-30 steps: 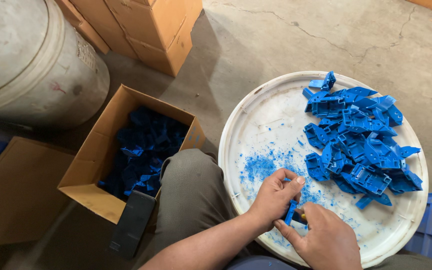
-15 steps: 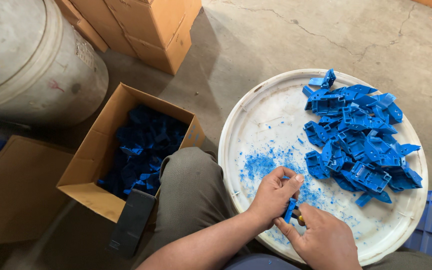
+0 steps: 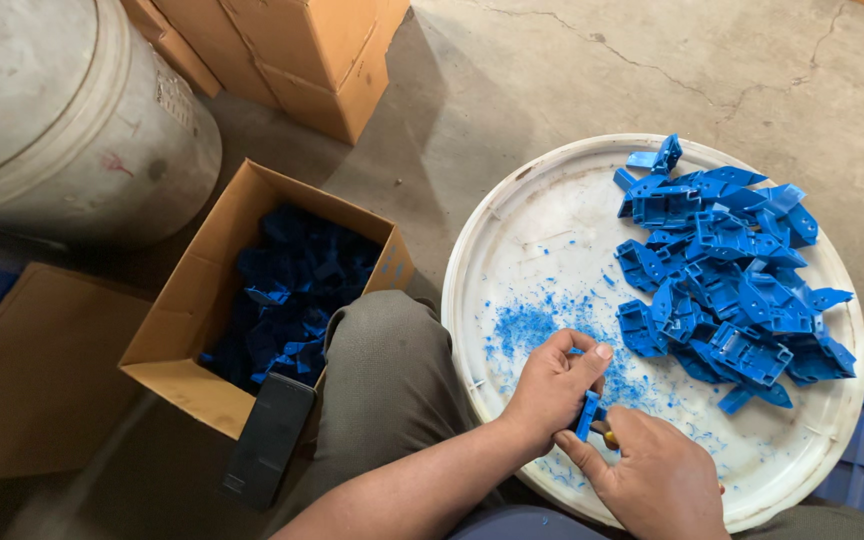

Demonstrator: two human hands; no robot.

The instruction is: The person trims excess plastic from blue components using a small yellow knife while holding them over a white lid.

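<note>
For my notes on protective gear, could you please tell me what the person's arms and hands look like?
Both hands are bare: no gloves, rings or wristbands show on the left hand or the right hand. The left forearm is uncovered along all that shows, with no sleeve in view. The right arm lies beyond the picture's edge.

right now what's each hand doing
left hand: closed on the blue plastic part
right hand: closed, touching that part; a tool in it cannot be told
</note>
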